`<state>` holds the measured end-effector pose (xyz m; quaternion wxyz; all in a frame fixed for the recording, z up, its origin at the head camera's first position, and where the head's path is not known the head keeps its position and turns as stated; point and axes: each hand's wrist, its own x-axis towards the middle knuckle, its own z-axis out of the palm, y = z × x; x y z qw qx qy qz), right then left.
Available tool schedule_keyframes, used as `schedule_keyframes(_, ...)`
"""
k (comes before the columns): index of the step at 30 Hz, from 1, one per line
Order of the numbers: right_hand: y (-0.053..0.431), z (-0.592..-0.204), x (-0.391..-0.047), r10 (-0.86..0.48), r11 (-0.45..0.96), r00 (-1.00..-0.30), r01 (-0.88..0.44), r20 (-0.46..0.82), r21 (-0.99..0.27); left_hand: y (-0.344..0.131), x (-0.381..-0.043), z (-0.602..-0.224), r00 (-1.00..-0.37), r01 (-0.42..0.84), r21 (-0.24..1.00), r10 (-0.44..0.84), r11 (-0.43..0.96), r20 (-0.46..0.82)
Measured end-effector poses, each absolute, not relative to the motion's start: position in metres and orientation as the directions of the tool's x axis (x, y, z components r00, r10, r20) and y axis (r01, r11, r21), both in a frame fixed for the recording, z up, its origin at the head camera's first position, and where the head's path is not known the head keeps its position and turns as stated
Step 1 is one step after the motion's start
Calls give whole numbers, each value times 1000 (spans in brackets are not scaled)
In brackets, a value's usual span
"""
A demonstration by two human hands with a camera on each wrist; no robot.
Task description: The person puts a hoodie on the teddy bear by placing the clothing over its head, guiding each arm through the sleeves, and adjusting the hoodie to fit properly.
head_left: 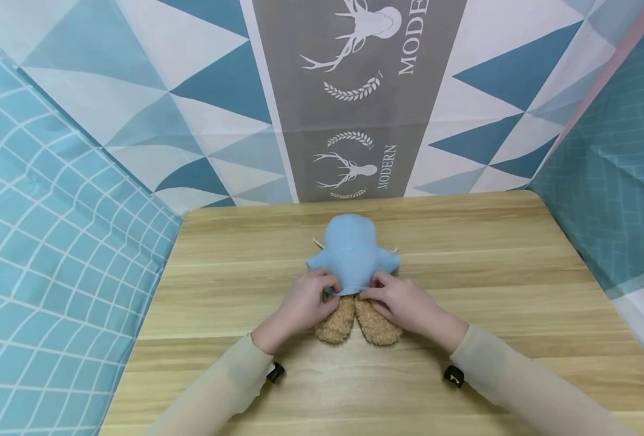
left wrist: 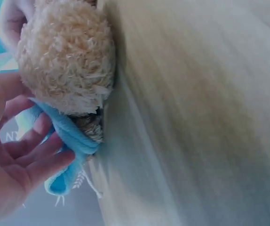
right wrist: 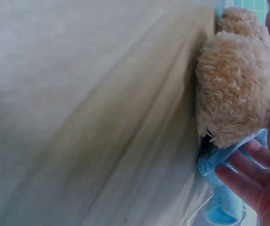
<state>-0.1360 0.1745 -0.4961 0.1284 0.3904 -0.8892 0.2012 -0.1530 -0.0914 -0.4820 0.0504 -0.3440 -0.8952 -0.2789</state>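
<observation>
A plush toy with curly light-brown legs [head_left: 379, 324] lies in the middle of the table in the head view, feet toward the person. Light-blue clothing [head_left: 350, 251] with short sleeves covers its upper part; the head is not visible. My left hand [head_left: 313, 300] pinches the garment's hem on the left. On the right, my right hand [head_left: 406, 304] pinches the same hem. Up close in the left wrist view, fingers lie along the blue cloth [left wrist: 71, 134] beside a fluffy leg [left wrist: 69, 56]. The right wrist view shows fingers against the cloth [right wrist: 224, 202] under the other leg [right wrist: 238, 84].
The wood-grain table [head_left: 235, 272] meets a patterned cloth backdrop [head_left: 207, 109] at its far edge. Blue grid cloth [head_left: 55, 242] hangs at the left, teal cloth [head_left: 616, 169] at the right. Thin white cords [head_left: 318, 243] stick out beside the garment's sleeves.
</observation>
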Motion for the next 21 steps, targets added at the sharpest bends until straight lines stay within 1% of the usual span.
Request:
schedule_keyframes(2,175,-494,-135,-655,608,-654,-754,378,-250,-92,-153,-480,-740,668,425,606,612,291)
schedule_keyframes(4,177,-492,-134,-636,625,-674,-736,376,-260,-93,-153,-479,-737,676,374,600,635,313)
schedule_keyframes(6,178,-490,-135,-607,652,-697,-711,382,-262,-93,-154,-478,-748,663,322,575,676,333)
schedule_keyframes(8,180,-489,-136,-579,683,-717,-687,388,-250,-93,-154,-477,-774,626,287,534,725,340)
schedule_keyframes(11,180,-487,-137,-582,702,-712,-684,393,-199,-92,-155,-478,-806,579,245,500,778,318)
schedule_keyframes(14,178,-486,-138,-607,695,-697,-698,382,-170,-92,-155,-479,-817,564,225,498,795,289)
schedule_keyframes(21,175,-486,-138,-609,696,-718,-688,338,-207,-93,-154,-482,-820,571,201,540,796,190)
